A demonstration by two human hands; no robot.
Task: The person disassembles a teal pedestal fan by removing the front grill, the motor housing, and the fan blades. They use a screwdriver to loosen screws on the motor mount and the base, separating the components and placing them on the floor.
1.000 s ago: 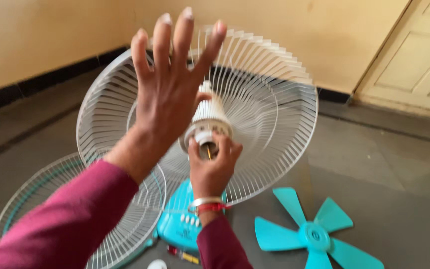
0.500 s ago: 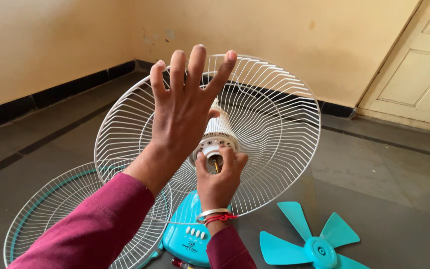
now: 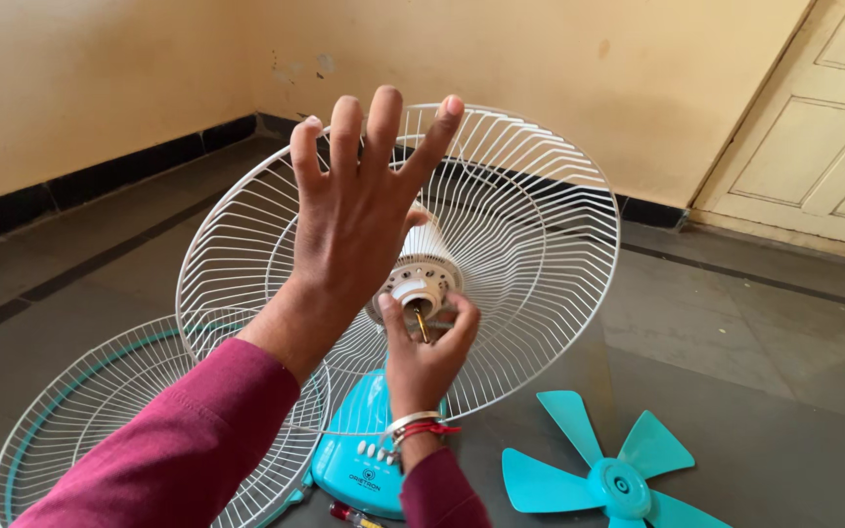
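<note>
Left hand raised, fingers spread, empty, hiding part of the white wire rear fan guard. Right hand pinches the white plastic motor hub at the guard's centre; shaft mostly hidden.

White wire rear fan guard, tilted upright on turquoise fan base.

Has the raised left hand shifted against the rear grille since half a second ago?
No, barely. The left hand stays spread and raised before the white rear grille, fingertips still near its top rim, just as before.
</note>
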